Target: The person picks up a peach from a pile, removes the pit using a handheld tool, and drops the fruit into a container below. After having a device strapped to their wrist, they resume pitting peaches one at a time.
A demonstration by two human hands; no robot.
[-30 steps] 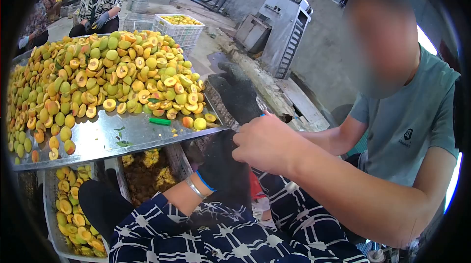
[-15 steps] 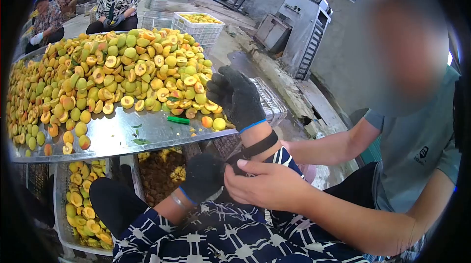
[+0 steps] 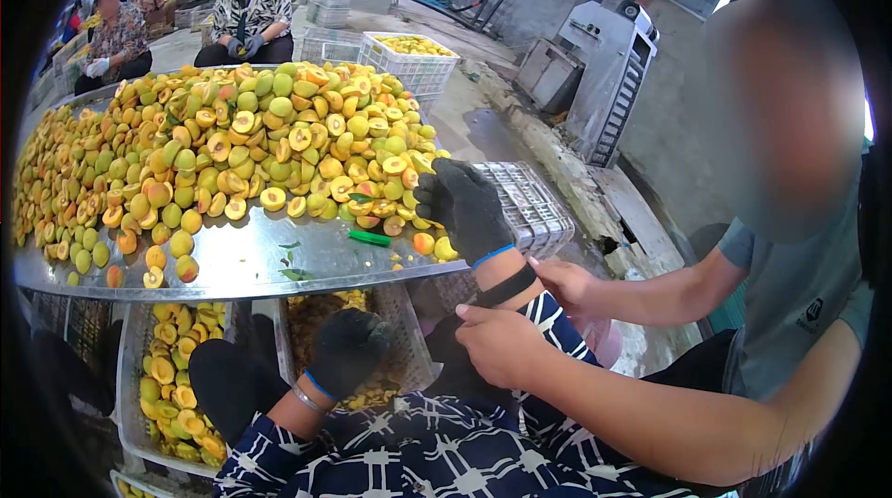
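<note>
Head view: your right hand (image 3: pixel 465 205) has risen, fingers loosely curled and empty, while a co-worker's hands (image 3: pixel 502 345) now fasten the black wrist strap (image 3: pixel 506 286); your left hand (image 3: pixel 348 349) hangs relaxed, holding nothing.

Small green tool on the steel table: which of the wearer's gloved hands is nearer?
Right. The right hand is raised at the table edge, just right of the small green tool; the left hand hangs lower, below the steel table.

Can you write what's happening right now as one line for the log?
right hand: raised, gloved | wrist strap: co-worker's hands on it | left hand: lowered | table: halved fruit
</note>
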